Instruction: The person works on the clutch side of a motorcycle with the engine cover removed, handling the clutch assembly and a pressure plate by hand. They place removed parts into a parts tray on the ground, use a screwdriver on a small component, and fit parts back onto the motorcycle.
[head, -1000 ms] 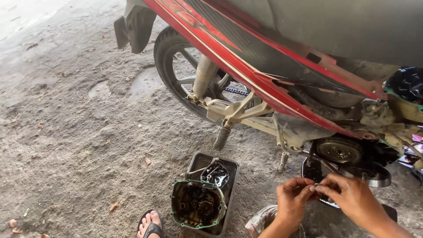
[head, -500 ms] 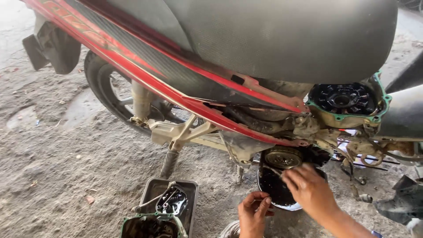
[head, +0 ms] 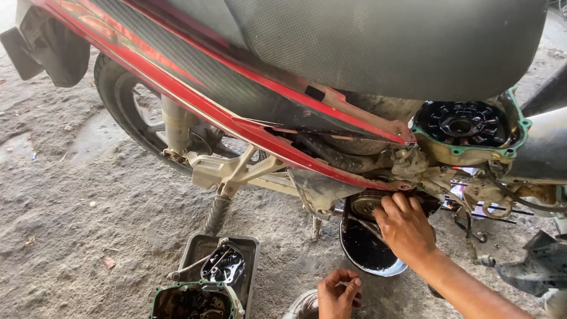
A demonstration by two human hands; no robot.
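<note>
Here much is cut off or hidden: the motorcycle [head: 331,77] fills the far half of the view, its seat and red side panel running off the top and right edges, and the rear wheel [head: 139,127] is partly behind the swingarm. The right hand [head: 406,227] covers most of the small round engine part [head: 367,205] low on the crankcase, so what the fingers [head: 397,207] grip there cannot be made out; they lie bent and pressed against it, not spread. Just below that hand sits a round pan of black oil [head: 369,251] on the concrete floor [head: 77,218], its right side hidden by the wrist. The left hand [head: 338,292] is near the bottom edge, well apart from the engine, fingers curled in toward the palm around something too small to tell; beside it a pale round rim is cut by the frame. To the left, a grey metal tray [head: 204,248] holds a dark engine cover, and a second casing with a green gasket is cropped at the bottom. Far right, the open engine housing [head: 466,127] with a green gasket shows dark inner parts. Open floor lies to the left; the space between tray, pan and frame is tight.
</note>
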